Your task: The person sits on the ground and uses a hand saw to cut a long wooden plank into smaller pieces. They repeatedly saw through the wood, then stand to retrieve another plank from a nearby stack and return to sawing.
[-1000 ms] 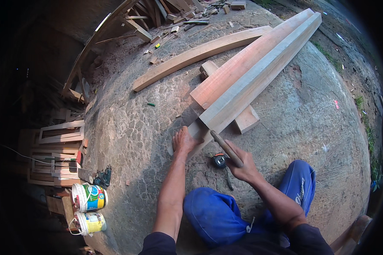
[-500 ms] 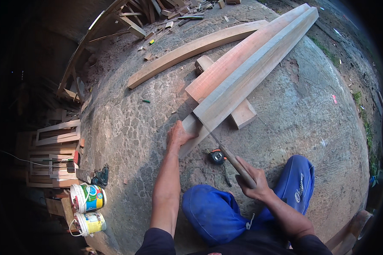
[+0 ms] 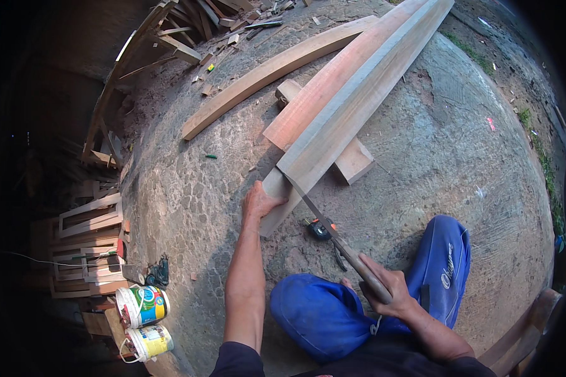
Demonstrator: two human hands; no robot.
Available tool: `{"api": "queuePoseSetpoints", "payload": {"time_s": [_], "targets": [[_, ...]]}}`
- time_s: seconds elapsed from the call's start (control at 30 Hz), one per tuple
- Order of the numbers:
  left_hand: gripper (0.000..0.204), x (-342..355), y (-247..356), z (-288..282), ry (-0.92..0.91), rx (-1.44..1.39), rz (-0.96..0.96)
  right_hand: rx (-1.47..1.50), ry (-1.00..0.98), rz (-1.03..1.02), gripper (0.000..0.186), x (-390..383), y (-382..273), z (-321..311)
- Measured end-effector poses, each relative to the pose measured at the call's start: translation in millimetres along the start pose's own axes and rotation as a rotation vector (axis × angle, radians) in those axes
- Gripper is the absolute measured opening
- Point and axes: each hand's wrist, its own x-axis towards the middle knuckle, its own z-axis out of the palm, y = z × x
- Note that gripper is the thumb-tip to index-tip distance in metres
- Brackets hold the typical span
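Observation:
A long pale timber (image 3: pixel 358 116) slants away from me to the upper right. It lies against a reddish plank (image 3: pixel 317 100), both resting across a wooden block (image 3: pixel 356 163). My left hand (image 3: pixel 260 202) grips the near end of the pale timber, its thumb over the top face. My right hand (image 3: pixel 391 290) is wrapped round the handle of a handsaw (image 3: pixel 318 212), seen nearly edge-on. The blade's far part meets the timber just right of my left hand, at a line across it. Below the blade, a black and orange tape measure (image 3: pixel 319 230) lies on the concrete.
A long beam (image 3: pixel 264 78) lies left of the planks. A small green object (image 3: pixel 211 156) is on the ground. Two paint buckets (image 3: pixel 143 306) and several wooden frames (image 3: pixel 89 217) stand at the left. Scrap wood is heaped at the upper left. My bent knees (image 3: pixel 317 314) flank the saw handle.
My right hand has drawn the saw back toward me and slightly right. My left hand keeps its hold on the timber. The whole view has shifted a little.

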Motion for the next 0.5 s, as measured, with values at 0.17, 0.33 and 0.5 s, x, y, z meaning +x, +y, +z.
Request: {"api": "queuePoseSetpoints", "payload": {"time_s": [0.17, 0.33, 0.5], "targets": [[0.088, -27, 22, 3, 0.178, 0.096, -0.003, -0.123, -0.109, 0.16, 0.058, 214, 58, 94], [0.085, 11, -2, -14, -0.111, -0.157, -0.008, -0.05, -0.094, 0.137, 0.075, 18, 34, 14], [0.087, 12, -6, 0, -0.04, -0.077, 0.016, 0.003, 0.014, 0.02, 0.073, -40, -2, -21]]}}
